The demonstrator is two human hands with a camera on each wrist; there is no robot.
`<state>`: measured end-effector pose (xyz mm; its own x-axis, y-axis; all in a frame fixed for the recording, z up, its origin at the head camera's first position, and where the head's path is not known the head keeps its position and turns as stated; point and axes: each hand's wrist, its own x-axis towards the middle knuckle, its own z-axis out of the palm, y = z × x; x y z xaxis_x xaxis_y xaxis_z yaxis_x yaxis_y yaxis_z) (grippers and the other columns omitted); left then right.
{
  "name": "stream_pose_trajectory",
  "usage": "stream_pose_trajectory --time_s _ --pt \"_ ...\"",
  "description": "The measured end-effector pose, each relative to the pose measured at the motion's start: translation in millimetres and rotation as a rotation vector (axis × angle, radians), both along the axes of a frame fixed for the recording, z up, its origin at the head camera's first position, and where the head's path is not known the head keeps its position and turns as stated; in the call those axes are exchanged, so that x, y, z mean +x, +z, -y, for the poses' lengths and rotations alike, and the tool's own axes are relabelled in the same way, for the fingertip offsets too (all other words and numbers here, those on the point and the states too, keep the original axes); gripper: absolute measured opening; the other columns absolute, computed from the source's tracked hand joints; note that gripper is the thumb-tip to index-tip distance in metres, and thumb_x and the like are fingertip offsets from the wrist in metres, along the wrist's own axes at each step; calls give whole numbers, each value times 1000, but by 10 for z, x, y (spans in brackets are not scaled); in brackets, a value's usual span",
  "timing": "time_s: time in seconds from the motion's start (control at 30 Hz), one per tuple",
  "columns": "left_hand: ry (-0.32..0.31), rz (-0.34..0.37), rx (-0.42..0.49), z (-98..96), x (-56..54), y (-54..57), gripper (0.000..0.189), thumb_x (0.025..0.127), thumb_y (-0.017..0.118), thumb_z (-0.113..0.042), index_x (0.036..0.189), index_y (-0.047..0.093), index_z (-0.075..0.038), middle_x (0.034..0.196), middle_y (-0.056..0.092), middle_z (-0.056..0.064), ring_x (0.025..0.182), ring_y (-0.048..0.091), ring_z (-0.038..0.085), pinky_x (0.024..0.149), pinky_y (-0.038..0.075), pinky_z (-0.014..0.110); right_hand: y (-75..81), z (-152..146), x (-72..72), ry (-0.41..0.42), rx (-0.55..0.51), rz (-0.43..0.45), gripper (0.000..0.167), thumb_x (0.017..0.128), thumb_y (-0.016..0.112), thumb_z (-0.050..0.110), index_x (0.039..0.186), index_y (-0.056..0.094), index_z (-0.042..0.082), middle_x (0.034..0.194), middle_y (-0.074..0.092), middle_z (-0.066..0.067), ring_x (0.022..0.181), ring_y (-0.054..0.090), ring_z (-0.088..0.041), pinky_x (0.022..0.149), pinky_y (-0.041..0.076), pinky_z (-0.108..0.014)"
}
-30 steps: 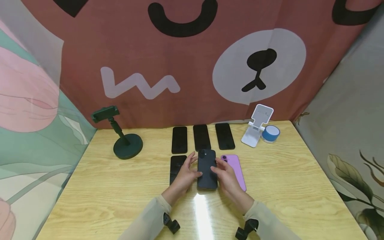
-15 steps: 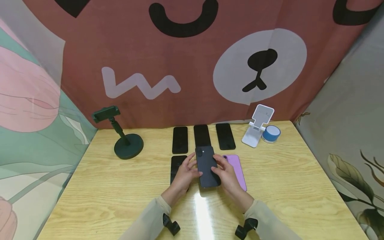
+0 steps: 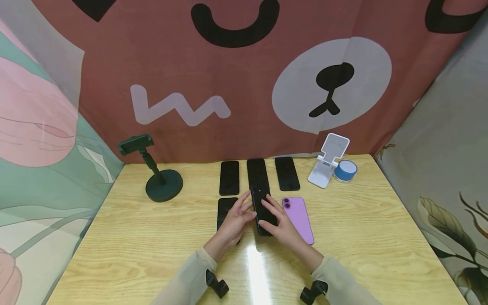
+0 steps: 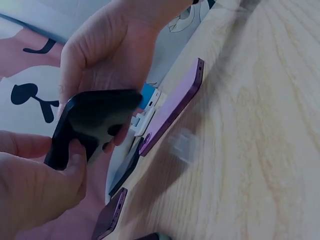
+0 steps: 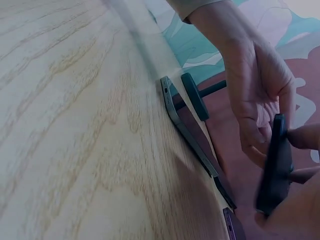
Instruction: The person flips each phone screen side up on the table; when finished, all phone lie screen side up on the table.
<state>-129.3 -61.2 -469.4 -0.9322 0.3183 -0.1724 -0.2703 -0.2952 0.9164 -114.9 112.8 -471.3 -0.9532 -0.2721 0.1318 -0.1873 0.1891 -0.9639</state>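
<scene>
**Black slab-shaped phone (image 3: 261,212) was up in the air, between both hands**

Phone hung over the pale yellow wood-grain table (image 3: 133,254), tilted, camera side up in the head view, its far end overlapping a phone behind it.

Left hand (image 3: 233,223): pinched one end, thumb on one face, fingers at the edge and behind. Right hand (image 3: 283,225): fingertips and thumb touched the phone's upper side, spread apart. Couldn't tell if other right fingers wrapped underneath.

Just left of the phone, a black glass-faced phone (image 3: 225,207) lay partly under the left hand's outline. On the right, a lilac phone with two camera lenses (image 3: 299,214) lay back up, beside the right hand. Farther back, three black rectangular phones (image 3: 257,171) lay in a row.

Outer stuff: dark green round-based phone stand (image 3: 164,186) stood far left; white folding phone stand (image 3: 319,174) back right, with a blue-and-white round tub (image 3: 345,170) just beside it. Reddish-brown bear-print curtain (image 3: 248,135) hung behind the table.
</scene>
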Motion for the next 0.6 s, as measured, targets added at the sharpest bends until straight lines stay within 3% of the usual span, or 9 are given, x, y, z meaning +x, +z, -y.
stream_pose_trajectory --time_s 0.2,0.43,0.6 --pt "-70 -17 57 7 10 35 67 95 42 5 152 21 -23 149 32 19 110 56 19 90 47 31 2 -22 -1 89 -2 58 65 89 65 12 146 35 9 157 9 -14 141 12 -39 104 31 -53" --pt "-103 19 103 -66 5 -9 71 91 42 11 152 19 -17 151 27 19 111 53 19 85 48 28 63 -60 0 153 -29 88 68 90 63 10 149 29 12 158 2 -13 142 3 -38 108 21 -54" --pt "-101 63 125 -141 5 -21 77 89 42 12 153 17 -24 147 33 20 104 55 18 75 47 23 93 -49 3 181 -50 88 69 91 61 10 151 26 14 158 0 -11 142 0 -36 109 18 -54"
